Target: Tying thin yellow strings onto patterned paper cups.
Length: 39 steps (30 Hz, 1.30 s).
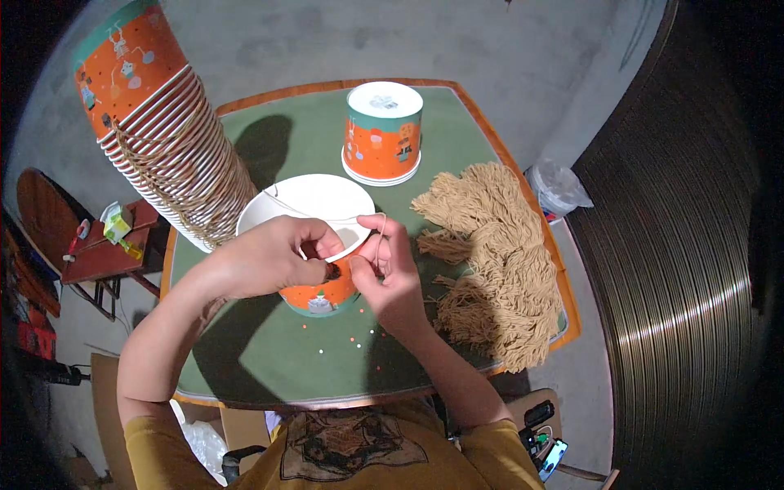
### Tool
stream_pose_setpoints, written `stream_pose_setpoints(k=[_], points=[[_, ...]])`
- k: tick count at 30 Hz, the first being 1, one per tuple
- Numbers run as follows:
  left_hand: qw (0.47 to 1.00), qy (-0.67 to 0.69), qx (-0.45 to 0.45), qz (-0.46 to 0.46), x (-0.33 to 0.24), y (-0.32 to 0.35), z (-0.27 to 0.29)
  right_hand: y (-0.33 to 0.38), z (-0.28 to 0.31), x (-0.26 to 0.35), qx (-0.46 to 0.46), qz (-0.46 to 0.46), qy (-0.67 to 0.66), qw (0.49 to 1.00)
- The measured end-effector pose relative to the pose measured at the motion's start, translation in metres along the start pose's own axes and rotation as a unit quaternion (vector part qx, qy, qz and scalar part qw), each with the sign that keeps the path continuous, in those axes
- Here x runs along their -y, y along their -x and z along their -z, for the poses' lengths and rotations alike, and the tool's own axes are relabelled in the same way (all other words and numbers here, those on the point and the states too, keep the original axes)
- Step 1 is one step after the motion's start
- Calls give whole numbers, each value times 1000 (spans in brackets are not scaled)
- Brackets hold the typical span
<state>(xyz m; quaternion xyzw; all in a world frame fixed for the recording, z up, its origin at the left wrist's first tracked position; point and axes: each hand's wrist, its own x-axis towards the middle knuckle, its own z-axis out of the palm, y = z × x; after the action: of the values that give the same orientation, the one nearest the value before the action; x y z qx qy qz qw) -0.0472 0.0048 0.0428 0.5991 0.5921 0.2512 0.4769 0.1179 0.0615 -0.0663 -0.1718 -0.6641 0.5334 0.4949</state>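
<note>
An orange paper bucket with a white inside and a green band at its base stands tilted on the table in front of me. My left hand is closed at its near rim, fingertips inside and thumb outside. A small dark spot shows by the thumb; I cannot make out what it is. My right hand pinches a thin tan cord beside the same rim, and part of the cord runs across the bucket's mouth. To the right of my right hand lies a heap of tan cords.
A tall leaning stack of orange buckets with cord handles rises at the left. Upside-down buckets stand at the table's far side. Small coloured dots lie on the green tabletop. A red stool is beyond the left edge.
</note>
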Motion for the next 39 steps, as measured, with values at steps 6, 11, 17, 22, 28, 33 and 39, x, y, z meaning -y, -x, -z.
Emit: stream_pose_setpoints(k=[6,11,17,22,28,33,39], points=[[983,-174,-22,-51,-9,13,-11,8,12,18,-75,-150,-162,972],[917,-340,-60,-200,13,31,-35,16,35,30,-71,-241,-462,851],[925,-225,-157,-264,11,43,-60,20,28,48,-14,-277,-572,772],[932,-196,-199,-230,-15,49,-85,25,19,80,22,-198,-332,922],[961,-59,-194,-189,-8,47,-103,33,21,81,21,-195,-428,882],[967,-82,-154,-188,4,47,-111,45,43,56,-19,-258,-328,909],[949,-158,-188,-197,11,51,-117,65,57,22,-13,-86,193,977]])
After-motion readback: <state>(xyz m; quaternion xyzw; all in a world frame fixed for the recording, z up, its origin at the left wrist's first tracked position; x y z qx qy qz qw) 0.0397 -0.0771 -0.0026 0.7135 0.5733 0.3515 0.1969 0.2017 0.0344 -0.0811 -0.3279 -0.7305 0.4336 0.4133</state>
